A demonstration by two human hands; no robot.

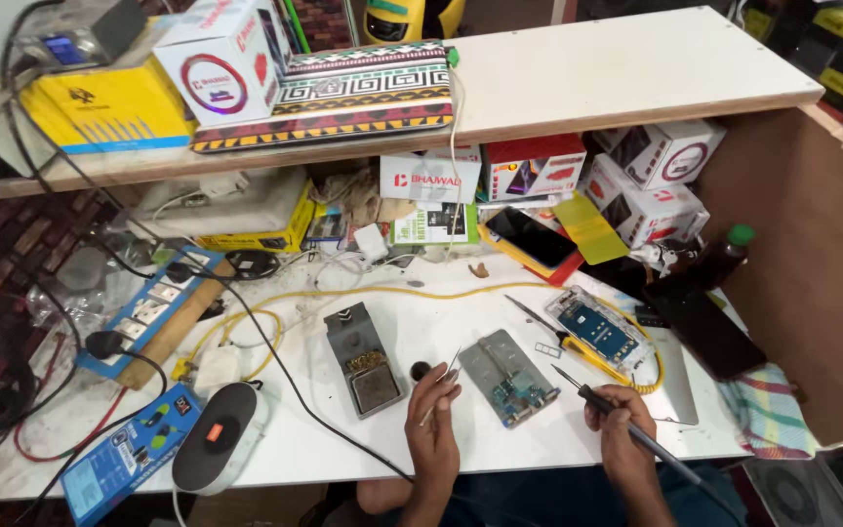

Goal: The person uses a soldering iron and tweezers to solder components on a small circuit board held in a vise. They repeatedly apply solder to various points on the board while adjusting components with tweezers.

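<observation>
Metal tweezers [444,383] are pinched in the left hand [433,422], and the right hand [617,418] is wrapped around a soldering iron [605,408], tip aimed at the small circuit board [522,387] clamped in a grey holder [505,375] lying on the white bench [500,439] between both hands. Looks like the soldering step is just getting lined up, neither tool is touching the board, so I'd guess the next move needs a steady approach. Iron tip-cleaner stand [367,360] sits just left, and an opened phone [599,327] just behind.
</observation>
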